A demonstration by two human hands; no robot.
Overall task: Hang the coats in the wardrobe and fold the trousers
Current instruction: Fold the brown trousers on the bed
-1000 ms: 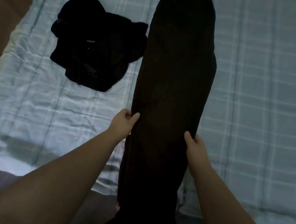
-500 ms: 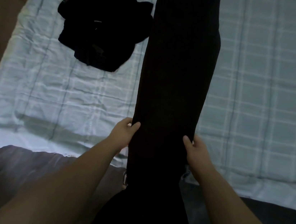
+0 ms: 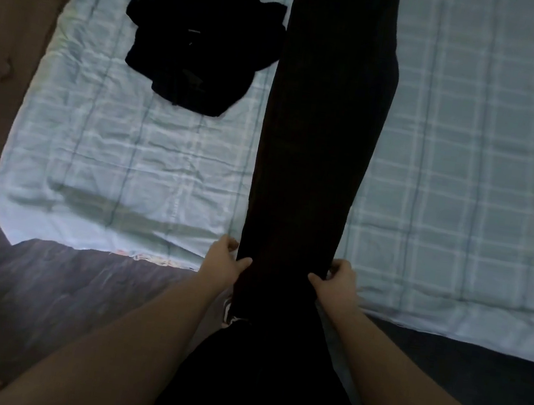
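Trousers (image 3: 321, 141) are laid lengthwise on the bed (image 3: 468, 161), legs stacked into one long dark strip that runs from the near edge away up the checked cover, presumably so that the fabric can be flattened before being folded. The strip is pinched at its two side edges near the bed's front edge, the left hand (image 3: 222, 261) with thumb on top and fingers curled at the left edge, the right hand (image 3: 338, 281) likewise at the right edge, each grip closed on cloth. A crumpled dark garment (image 3: 197, 50) is left just beside the strip, well apart from both hands.
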